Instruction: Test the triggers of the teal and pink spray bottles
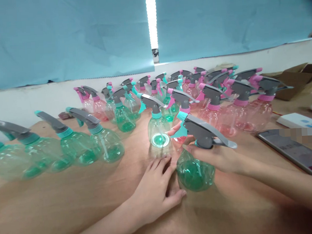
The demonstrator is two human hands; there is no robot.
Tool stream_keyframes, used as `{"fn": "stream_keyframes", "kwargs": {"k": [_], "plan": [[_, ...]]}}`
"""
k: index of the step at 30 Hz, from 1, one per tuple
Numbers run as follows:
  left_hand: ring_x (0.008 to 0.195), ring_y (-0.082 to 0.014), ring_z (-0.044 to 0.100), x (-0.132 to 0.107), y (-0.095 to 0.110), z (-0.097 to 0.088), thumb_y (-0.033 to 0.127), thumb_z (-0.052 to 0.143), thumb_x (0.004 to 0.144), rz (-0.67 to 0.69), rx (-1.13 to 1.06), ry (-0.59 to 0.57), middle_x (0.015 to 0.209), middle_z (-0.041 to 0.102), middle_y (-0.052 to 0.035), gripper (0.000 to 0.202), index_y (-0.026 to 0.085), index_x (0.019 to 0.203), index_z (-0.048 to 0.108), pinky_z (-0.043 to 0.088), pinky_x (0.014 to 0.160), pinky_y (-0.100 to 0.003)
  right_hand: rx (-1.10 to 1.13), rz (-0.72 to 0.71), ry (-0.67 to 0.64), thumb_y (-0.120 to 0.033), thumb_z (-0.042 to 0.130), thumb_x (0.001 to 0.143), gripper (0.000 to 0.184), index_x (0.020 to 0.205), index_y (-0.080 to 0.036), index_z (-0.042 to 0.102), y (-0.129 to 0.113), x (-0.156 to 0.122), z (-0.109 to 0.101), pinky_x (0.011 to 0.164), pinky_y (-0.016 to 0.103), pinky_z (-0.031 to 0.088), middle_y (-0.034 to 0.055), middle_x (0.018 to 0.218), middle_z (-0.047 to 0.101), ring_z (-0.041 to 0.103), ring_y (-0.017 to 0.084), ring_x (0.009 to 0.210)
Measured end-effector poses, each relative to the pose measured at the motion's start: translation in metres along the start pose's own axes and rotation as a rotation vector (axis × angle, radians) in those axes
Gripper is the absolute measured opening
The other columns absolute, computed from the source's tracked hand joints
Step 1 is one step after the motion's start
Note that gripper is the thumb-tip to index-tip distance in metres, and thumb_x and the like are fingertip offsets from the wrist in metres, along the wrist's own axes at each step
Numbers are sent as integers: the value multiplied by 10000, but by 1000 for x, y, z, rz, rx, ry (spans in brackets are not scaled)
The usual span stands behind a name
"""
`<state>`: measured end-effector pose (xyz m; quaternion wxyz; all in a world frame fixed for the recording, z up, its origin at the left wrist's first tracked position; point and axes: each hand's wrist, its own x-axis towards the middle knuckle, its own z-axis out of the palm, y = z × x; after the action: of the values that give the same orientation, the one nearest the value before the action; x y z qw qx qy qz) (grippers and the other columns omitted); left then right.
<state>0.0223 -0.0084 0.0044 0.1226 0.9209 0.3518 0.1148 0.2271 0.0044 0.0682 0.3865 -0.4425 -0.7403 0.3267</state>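
Note:
My right hand (pixel 212 156) grips a green spray bottle (pixel 197 172) around its neck, just under the grey trigger head with the turquoise nozzle. The bottle leans a little. Flat on the table, my left hand (pixel 158 186) lies with its fingers spread, beside the held bottle and holding nothing. Just beyond its fingertips stands another clear green spray bottle (pixel 158 127) with a turquoise collar. Part of a pink spray bottle (pixel 181 119) shows behind my right hand's fingers.
A row of green spray bottles (pixel 80 147) stands on the left. Pink bottles (pixel 236 112) crowd the back right, with more of both colours behind. A phone (pixel 291 151), a white box (pixel 300 120) and a cardboard box (pixel 292 80) lie on the right. A blue sheet (pixel 68 37) covers the wall.

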Motion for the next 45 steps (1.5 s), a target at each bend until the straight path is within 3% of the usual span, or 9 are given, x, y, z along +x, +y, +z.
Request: {"fn": "stream_keyframes", "kwargs": {"k": [9, 14, 22, 25, 33, 37, 45], "plan": [[1282, -353, 399, 2, -1, 0, 422, 641, 833, 5, 14, -2, 1411, 432, -181, 574, 148, 1309, 476, 330, 1045, -538, 9, 22, -34, -243, 431, 673, 184, 520, -228, 329, -5, 1, -3, 485, 244, 405, -31, 543, 382, 413, 115, 526], [1283, -361, 395, 0, -3, 2, 440, 629, 839, 11, 19, 11, 1411, 427, -183, 593, 152, 1328, 460, 331, 1039, -553, 58, -70, -42, -187, 443, 703, 118, 601, -219, 492, -3, 3, -6, 508, 220, 427, -39, 578, 494, 457, 99, 530], [1284, -355, 394, 0, -2, 2, 436, 630, 838, -1, 11, -5, 1415, 423, -181, 605, 150, 1343, 457, 334, 1042, -543, 68, -68, -67, -189, 447, 700, 128, 587, -215, 501, -5, 2, -6, 485, 228, 438, -37, 555, 505, 483, 105, 517], [1290, -356, 387, 1, -1, 1, 438, 637, 834, -5, -2, -12, 1420, 421, -174, 611, 158, 1346, 454, 331, 1043, -547, 71, -43, -26, -198, 466, 709, 130, 582, -222, 471, -2, 0, -4, 478, 239, 437, -42, 521, 472, 491, 116, 510], [1300, -357, 373, 1, -3, 1, 443, 636, 840, -3, 2, -22, 1430, 407, -184, 604, 137, 1333, 466, 319, 1052, -540, 44, -70, 88, -213, 492, 703, 92, 741, -235, 573, 6, 0, 0, 493, 267, 466, -31, 591, 537, 515, 134, 536], [1300, -355, 375, 1, -3, 2, 443, 634, 838, 3, -6, -9, 1432, 407, -173, 608, 160, 1342, 447, 319, 1049, -543, 10, -76, 80, -281, 520, 725, 75, 765, -242, 570, 3, 2, -1, 530, 294, 483, -5, 685, 594, 559, 159, 603], [1283, -353, 397, 1, 0, 0, 430, 634, 839, -1, -13, -3, 1422, 421, -172, 593, 169, 1336, 441, 330, 1039, -552, -29, -31, 87, -308, 552, 748, 69, 770, -251, 585, 6, -1, -2, 489, 301, 481, -5, 641, 602, 566, 168, 564]]}}
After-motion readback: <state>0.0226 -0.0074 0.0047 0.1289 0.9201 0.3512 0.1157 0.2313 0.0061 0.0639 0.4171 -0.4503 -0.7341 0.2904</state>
